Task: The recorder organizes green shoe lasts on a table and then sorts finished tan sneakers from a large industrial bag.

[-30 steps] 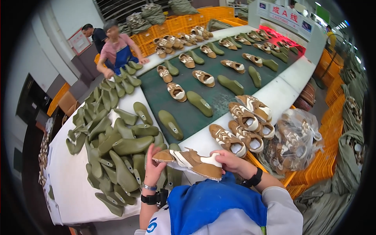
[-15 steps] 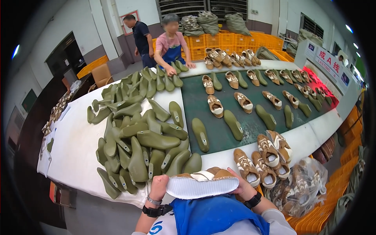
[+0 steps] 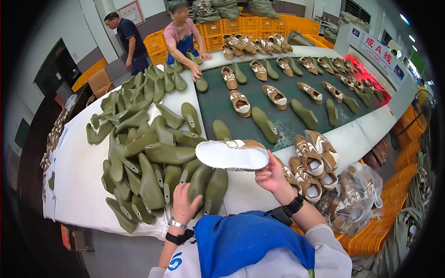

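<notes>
Since half a second ago, the left hand (image 3: pixel 185 202) has come off the brown-and-white lace-up shoe (image 3: pixel 232 156), which has risen from the blue cloth apron (image 3: pixel 255 241) to hang over the near end of the pile of olive-green, foot-shaped lasts (image 3: pixel 150 183). The right hand (image 3: pixel 269 175) alone grips one end, white underside facing the wearer. The left is loosely spread beside the lasts; whether it touches them I can't tell. They crowd a white tabletop (image 3: pixel 76 153) that borders a dark green conveyor belt (image 3: pixel 211 102), where similar shoes and lasts stand in rows. Across from us, a co-worker in pink reaches to the belt's edge. Orange plastic crates (image 3: pixel 232 25) line the back; red light glows at the far end.
</notes>
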A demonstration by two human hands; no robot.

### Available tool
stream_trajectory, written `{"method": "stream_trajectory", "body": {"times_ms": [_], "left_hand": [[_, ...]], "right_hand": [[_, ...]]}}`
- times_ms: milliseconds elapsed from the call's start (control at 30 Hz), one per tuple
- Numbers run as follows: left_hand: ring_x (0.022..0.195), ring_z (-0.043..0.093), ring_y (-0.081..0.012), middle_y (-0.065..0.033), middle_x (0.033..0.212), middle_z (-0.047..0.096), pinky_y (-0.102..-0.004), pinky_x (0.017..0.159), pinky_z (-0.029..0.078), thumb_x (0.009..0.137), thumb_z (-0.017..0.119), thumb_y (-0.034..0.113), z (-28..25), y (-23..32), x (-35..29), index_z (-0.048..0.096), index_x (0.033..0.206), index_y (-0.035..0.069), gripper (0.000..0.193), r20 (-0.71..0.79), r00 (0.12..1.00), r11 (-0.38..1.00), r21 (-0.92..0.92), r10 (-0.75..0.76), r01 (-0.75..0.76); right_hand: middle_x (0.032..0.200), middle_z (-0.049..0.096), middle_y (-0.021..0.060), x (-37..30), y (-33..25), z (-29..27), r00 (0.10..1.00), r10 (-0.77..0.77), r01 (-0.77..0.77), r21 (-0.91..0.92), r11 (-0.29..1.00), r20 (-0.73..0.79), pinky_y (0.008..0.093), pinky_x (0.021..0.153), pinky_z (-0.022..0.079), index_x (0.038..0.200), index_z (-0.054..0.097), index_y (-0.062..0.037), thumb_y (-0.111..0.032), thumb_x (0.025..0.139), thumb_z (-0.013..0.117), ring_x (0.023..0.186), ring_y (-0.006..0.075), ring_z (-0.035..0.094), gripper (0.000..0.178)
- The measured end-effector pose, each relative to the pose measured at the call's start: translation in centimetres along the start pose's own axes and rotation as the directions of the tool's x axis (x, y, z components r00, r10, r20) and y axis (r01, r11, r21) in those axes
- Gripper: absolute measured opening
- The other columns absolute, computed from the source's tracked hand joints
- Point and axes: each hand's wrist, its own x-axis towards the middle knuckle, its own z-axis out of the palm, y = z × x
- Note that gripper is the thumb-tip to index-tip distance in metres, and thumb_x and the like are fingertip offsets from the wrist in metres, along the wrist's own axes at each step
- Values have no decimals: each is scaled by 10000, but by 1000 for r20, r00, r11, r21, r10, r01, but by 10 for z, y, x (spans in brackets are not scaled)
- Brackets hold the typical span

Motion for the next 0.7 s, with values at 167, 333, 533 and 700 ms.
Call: {"method": "stream_trajectory", "body": {"times_ms": [167, 333, 533, 700], "left_hand": [[1232, 247, -423, -223, 1337, 298, -551, 952, 234, 664, 666, 483, 48, -28, -40, 521, 1161, 93, 649, 186, 978, 934, 326, 89, -147], [1257, 201, -433, -235, 1385, 217, -569, 972, 193, 681, 630, 523, 47, -28, -39, 519, 1187, 120, 656, 242, 970, 944, 310, 34, -110], [1261, 192, -435, -233, 1385, 218, -568, 977, 184, 668, 638, 523, 47, -32, -39, 513, 1192, 123, 671, 229, 973, 950, 299, 23, -93], [1262, 195, -433, -234, 1383, 224, -569, 976, 186, 661, 643, 522, 50, -31, -39, 517, 1187, 123, 672, 214, 977, 950, 300, 25, -90]], "right_hand": [[724, 556, -37, 9, 10, -15, 936, -163, 80, -262, 962, -312, 158, 405, 284, 987, 561, -164, -457, 882, 432, 445, 39, 377, 337], [754, 559, -37, 16, 17, -31, 893, -153, 21, -301, 953, -422, 154, 414, 288, 1029, 536, -177, -444, 896, 409, 443, 47, 361, 324], [746, 555, -8, 29, 2, -11, 965, -144, 4, -534, 845, -220, 173, 418, 325, 1061, 510, -133, -407, 890, 453, 439, 59, 394, 328], [740, 563, 29, 57, -3, 36, 964, -106, -220, -958, 184, -242, 206, 423, 408, 1063, 537, -71, -334, 859, 531, 461, 75, 490, 332]]}}
